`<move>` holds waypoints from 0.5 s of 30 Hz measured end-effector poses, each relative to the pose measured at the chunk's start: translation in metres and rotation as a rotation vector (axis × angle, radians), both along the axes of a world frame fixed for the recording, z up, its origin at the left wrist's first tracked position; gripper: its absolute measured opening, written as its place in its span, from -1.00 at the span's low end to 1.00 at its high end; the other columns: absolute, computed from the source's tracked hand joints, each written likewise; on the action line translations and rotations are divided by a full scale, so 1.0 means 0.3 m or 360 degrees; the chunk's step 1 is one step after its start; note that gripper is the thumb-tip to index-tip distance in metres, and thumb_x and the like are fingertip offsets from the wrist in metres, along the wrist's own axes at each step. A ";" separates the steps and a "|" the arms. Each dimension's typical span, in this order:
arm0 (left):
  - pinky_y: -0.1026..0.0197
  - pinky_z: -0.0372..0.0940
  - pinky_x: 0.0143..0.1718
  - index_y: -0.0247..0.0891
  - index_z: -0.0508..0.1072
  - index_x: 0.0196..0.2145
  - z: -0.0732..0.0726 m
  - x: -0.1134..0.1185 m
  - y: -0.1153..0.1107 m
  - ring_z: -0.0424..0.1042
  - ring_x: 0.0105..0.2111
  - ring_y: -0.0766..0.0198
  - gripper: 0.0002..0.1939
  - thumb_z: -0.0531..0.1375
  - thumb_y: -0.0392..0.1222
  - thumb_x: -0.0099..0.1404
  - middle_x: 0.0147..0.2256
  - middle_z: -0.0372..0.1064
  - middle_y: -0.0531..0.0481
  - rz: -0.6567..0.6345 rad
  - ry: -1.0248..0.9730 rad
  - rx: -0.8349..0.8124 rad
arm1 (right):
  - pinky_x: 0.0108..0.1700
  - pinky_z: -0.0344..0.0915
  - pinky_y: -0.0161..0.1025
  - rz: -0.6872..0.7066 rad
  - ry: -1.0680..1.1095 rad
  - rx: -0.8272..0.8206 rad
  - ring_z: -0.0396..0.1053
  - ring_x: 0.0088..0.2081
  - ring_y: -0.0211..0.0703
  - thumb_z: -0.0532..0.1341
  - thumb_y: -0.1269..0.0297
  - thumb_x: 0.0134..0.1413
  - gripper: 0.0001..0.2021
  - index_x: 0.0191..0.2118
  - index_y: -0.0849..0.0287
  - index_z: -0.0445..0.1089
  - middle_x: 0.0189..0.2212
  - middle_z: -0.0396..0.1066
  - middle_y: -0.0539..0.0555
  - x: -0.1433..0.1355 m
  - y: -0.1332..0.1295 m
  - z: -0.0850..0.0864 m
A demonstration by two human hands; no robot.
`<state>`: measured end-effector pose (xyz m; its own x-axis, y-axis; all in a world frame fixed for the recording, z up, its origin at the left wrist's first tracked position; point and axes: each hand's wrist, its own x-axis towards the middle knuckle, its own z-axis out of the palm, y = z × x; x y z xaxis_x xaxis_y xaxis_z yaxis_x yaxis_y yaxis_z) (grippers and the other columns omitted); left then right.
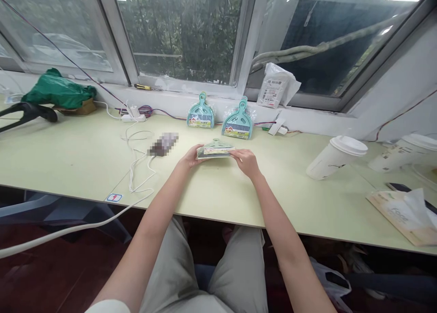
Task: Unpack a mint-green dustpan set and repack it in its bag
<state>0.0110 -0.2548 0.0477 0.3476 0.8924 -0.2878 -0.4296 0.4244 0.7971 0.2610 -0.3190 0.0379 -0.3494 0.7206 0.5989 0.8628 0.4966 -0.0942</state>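
Note:
Between my two hands is a small dustpan and brush set (216, 150) in clear wrapping, its wide edge facing me and its mint-green handle pointing toward the window. My left hand (191, 156) grips its left corner. At the opposite corner, the fingers of my right hand (246, 161) are closed on the edge. Behind it, against the wall, lean two stacks of similar wrapped sets: a left stack (200, 112) and a right stack (238, 120), both mint green with striped brushes and printed labels.
White cups (336, 157) with lids stand on the right, near a tissue pack (398, 212). White cables (133, 167) and a blurred-out object (163, 144) lie left of my hands. A power strip (133, 117) and a green bag (59, 89) are farther left. A white packet (274, 87) rests on the sill.

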 end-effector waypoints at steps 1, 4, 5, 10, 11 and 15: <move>0.09 0.44 -0.16 -0.43 0.38 0.00 -0.004 -0.005 0.007 0.50 -0.19 0.07 -0.59 0.18 -0.24 0.20 -0.27 0.50 -0.24 -0.0005 0.0006 -0.0027 | -0.05 0.15 -0.22 -0.0001 0.0006 -0.0060 0.41 -0.09 -0.19 0.04 0.26 0.29 -0.72 -0.02 0.02 0.44 -0.11 0.51 0.05 -0.006 0.002 -0.001; 0.09 0.44 -0.15 -0.39 0.37 0.02 -0.017 -0.008 0.024 0.50 -0.19 0.10 -0.59 0.18 -0.31 0.18 -0.23 0.49 -0.23 -0.0072 0.0029 -0.0064 | -0.12 0.12 -0.24 -0.0048 0.0013 -0.0111 0.45 -0.17 -0.21 0.06 0.26 0.28 -0.75 -0.09 -0.01 0.48 -0.20 0.54 0.03 -0.014 0.005 -0.008; 0.09 0.44 -0.14 -0.39 0.37 0.02 -0.019 -0.006 0.026 0.49 -0.17 0.10 -0.59 0.17 -0.33 0.18 -0.21 0.48 -0.23 -0.0107 0.0032 -0.0041 | -0.11 0.11 -0.23 -0.0087 0.0019 -0.0080 0.45 -0.17 -0.21 0.04 0.27 0.29 -0.74 -0.08 0.00 0.48 -0.20 0.54 0.05 -0.014 0.004 -0.010; -0.05 0.31 0.02 -0.29 0.30 0.12 0.011 0.003 -0.005 0.29 0.11 0.00 -0.47 0.17 -0.04 0.24 0.06 0.31 -0.30 -0.0142 0.0148 0.0260 | -0.03 0.05 -0.19 -0.0360 0.0162 0.0167 0.43 -0.11 -0.17 -0.07 0.29 0.34 -0.66 -0.01 0.06 0.43 -0.12 0.50 0.14 -0.010 -0.011 -0.007; -0.11 0.23 0.08 -0.22 0.26 0.17 0.026 0.001 -0.018 0.17 0.19 -0.02 -0.40 0.20 0.02 0.22 0.15 0.20 -0.28 -0.0092 0.0214 0.0410 | -0.03 0.04 -0.18 -0.0409 0.0239 0.0198 0.43 -0.11 -0.16 -0.08 0.28 0.34 -0.64 -0.01 0.07 0.42 -0.11 0.50 0.15 -0.009 -0.013 -0.004; -0.13 -0.13 0.25 0.00 0.26 0.18 0.079 0.000 -0.068 -0.30 0.33 -0.05 -0.14 0.43 -0.07 -0.09 0.33 -0.17 -0.11 -0.0170 0.0626 0.1211 | -0.01 0.05 -0.15 -0.0517 0.0549 0.0270 0.41 -0.08 -0.12 -0.12 0.20 0.34 -0.62 -0.03 0.08 0.43 -0.09 0.48 0.14 0.003 -0.013 0.011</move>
<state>0.0111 -0.2751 0.0713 0.4410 0.8596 0.2579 -0.0509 -0.2629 0.9635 0.2618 -0.3230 0.0412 0.1159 0.6415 0.7583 0.9082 0.2406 -0.3424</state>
